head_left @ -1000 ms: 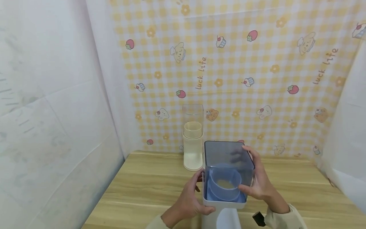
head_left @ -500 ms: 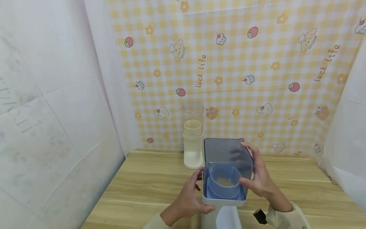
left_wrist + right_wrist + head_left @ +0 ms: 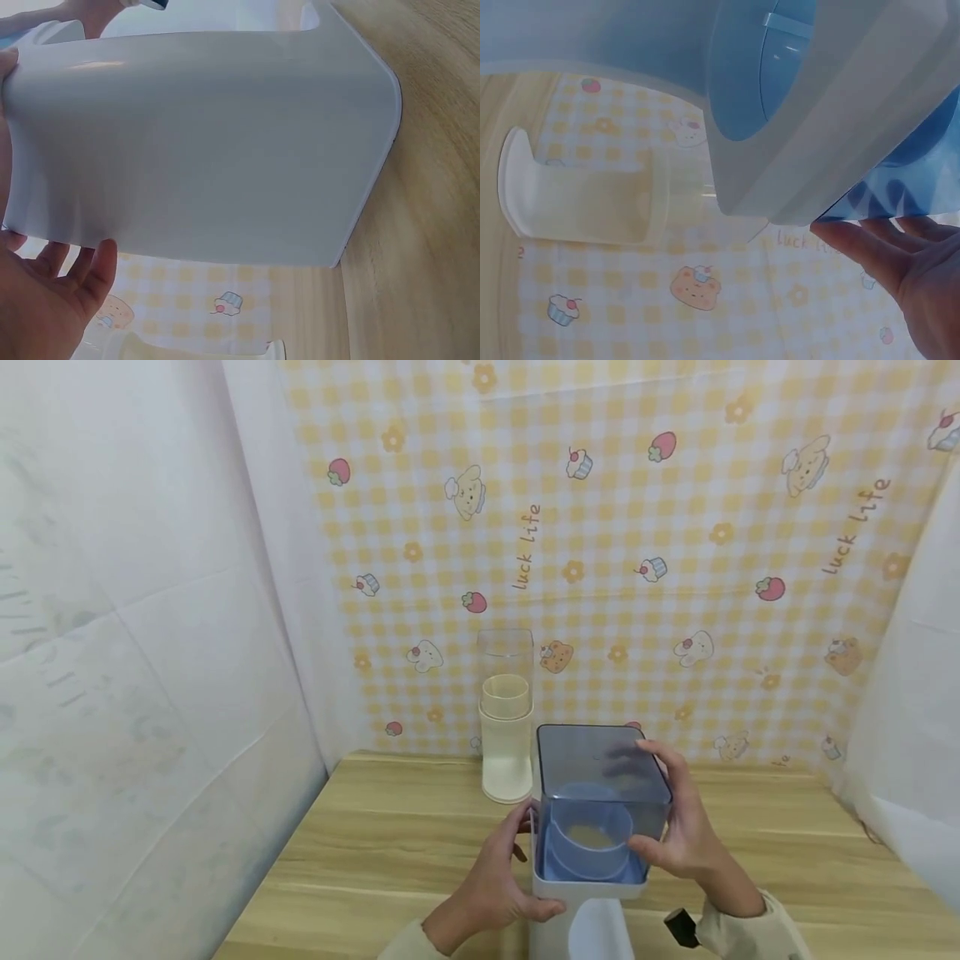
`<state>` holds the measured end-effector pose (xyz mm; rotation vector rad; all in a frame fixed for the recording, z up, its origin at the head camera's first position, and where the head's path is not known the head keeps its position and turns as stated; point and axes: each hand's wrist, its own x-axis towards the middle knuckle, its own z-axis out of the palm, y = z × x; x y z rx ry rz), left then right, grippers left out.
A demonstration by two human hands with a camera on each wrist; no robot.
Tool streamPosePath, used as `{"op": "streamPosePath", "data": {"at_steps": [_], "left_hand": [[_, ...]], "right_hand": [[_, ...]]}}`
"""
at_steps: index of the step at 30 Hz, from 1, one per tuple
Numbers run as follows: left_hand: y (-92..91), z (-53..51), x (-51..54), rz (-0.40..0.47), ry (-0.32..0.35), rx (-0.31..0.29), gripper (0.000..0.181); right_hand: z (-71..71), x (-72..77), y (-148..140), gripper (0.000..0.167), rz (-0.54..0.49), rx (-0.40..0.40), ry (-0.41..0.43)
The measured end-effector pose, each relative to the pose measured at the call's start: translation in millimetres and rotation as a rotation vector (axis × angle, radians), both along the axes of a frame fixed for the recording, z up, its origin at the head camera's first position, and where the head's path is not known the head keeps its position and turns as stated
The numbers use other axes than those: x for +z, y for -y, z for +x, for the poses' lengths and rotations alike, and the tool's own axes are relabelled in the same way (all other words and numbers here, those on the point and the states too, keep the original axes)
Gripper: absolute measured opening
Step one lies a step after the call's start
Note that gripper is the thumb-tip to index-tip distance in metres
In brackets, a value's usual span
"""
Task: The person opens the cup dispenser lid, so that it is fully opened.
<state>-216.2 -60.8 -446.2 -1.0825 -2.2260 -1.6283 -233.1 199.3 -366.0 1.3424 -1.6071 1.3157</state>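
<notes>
- Left hand point(image 3: 495, 872) closed round the upper part of the white dispenser point(image 3: 202, 150): thumb on the front below the rim, fingers along the side; from the left wrist I see fingertips pressed at the body's edge.
- Right hand point(image 3: 678, 835) gripping the smoky cover point(image 3: 577, 760), thumb across its front, forefinger up by the top edge.
- So I have the dispenser between the two hands, base in the left, cover in the right. Cover sits over the white rim; I cannot tell whether it is fully seated.
- Through the tinted wall I make out a round inner cup point(image 3: 592, 864).
- Dispenser's lower end is near the wood in the left wrist view; contact there I cannot judge.
- Closest neighbour: cream dispenser point(image 3: 506, 760), upright just behind and to the left, its clear upper part in front of the checked cloth point(image 3: 615, 527).
- Tabletop point(image 3: 375, 843) runs wide on both sides, out to the white side cloths point(image 3: 150, 652); its back edge meets the checked cloth.
- Forearms come in from the lower edge of my head view, the right hand higher than the left, pale sleeves point(image 3: 750, 935) at both wrists, a black piece point(image 3: 681, 928) beside the right cuff.
</notes>
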Motion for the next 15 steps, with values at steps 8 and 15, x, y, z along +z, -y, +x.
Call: {"op": "streamPosePath", "data": {"at_steps": [8, 15], "left_hand": [[-1.5, -0.3, -1.5, -0.007, -0.031, 0.006, 0.117], [-1.6, -3.1, -3.4, -0.002, -0.083, 0.0, 0.114]], "right_hand": [[4.7, 5.9, 1.3, 0.081, -0.054, -0.078, 0.186], [9.0, 7.7, 1.0, 0.084, -0.056, -0.039, 0.197]]}}
